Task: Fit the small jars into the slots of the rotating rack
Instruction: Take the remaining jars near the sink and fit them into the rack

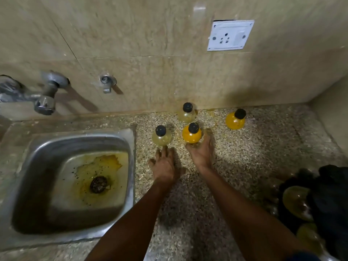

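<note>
Two bare forearms reach away from me over a speckled stone tabletop [244, 166]. At my near right edge sits a dark rack [323, 200] holding round pale jars, too blurred for me to tell how they sit in it. To my left a steel sink [37, 147] is set into the tabletop, its basin stained yellow around the drain.

My left hand [165, 164] is spread wide, fingers straight, fingertips just short of a pale jar with a black cap [162, 137]; I cannot tell whether they touch it. My right hand [202, 149] cups an orange jar with a black cap [192, 133] from below and behind, fingers curled round its body.

Beyond these, a second pale jar [187, 113] stands upright near the wall, and a second orange jar [235, 119] stands well apart to the right.

Farthest off, on the tiled wall, are a tap [45, 95] above the sink, a small valve [107, 82] and a white socket plate [230, 35].
</note>
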